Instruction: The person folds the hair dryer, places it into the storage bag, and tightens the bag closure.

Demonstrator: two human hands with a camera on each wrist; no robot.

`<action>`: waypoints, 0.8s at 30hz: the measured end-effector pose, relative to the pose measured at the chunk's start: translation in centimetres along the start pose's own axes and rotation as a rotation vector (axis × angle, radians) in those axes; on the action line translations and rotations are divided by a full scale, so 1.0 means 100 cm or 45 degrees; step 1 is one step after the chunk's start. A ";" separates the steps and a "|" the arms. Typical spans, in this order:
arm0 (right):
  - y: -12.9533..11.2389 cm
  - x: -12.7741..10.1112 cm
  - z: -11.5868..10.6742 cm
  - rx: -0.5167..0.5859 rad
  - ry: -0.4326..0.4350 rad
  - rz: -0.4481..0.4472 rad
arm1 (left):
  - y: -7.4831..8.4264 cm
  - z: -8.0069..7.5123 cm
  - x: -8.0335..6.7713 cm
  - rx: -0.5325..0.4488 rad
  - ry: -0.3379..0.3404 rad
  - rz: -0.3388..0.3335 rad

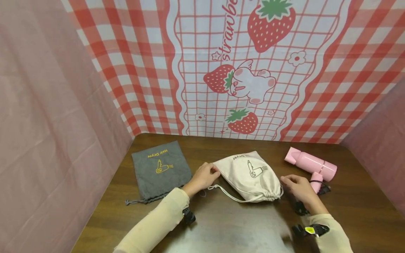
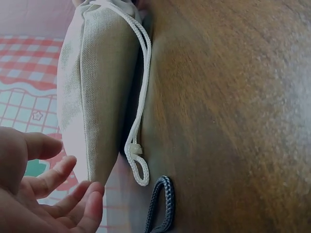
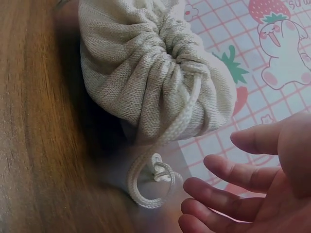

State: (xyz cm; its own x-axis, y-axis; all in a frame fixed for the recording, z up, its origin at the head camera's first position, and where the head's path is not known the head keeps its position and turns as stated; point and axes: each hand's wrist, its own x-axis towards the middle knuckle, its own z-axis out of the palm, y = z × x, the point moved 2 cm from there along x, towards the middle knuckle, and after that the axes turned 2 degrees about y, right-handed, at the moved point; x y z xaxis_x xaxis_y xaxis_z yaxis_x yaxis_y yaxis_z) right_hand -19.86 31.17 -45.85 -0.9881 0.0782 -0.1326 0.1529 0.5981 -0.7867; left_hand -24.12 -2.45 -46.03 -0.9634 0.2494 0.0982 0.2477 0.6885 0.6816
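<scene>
A cream drawstring bag (image 1: 250, 175) printed with a hair dryer lies plump on the table, its mouth gathered tight at the near right. Beside its left corner is my left hand (image 1: 205, 175); in the left wrist view the fingers (image 2: 65, 206) are loosely bent, thumb apart, fingertips right at the bag's end. My right hand (image 1: 299, 188) is by the gathered mouth. Its fingers (image 3: 223, 194) spread relaxed next to the bag in the right wrist view, holding nothing. A white cord (image 2: 144, 87) trails from the mouth along the near side, and a cord loop (image 3: 150, 189) hangs at the other side.
A flat grey drawstring bag (image 1: 161, 168) with a yellow dryer print lies at the left, its dark cord (image 2: 163, 199) near my left hand. At the right is a pink hair dryer (image 1: 311, 165) with a dark cable (image 1: 323, 189). A strawberry-print cloth (image 1: 196, 70) hangs behind the table.
</scene>
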 end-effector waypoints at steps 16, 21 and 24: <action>0.002 -0.007 -0.010 -0.032 0.004 0.000 | 0.006 -0.001 0.008 -0.035 0.105 0.033; 0.004 -0.011 -0.016 -0.049 0.004 0.013 | 0.011 0.000 0.011 -0.028 0.125 0.038; 0.004 -0.014 -0.022 -0.058 0.017 0.032 | 0.014 0.000 0.014 -0.033 0.123 0.036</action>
State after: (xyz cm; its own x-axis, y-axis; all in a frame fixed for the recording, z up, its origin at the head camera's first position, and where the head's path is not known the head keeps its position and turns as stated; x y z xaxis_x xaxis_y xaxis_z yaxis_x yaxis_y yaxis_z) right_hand -18.47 33.04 -44.66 -0.9841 0.1040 -0.1441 0.1773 0.6312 -0.7551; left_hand -25.13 -1.14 -44.96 -0.9618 0.2005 0.1864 0.2733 0.6640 0.6960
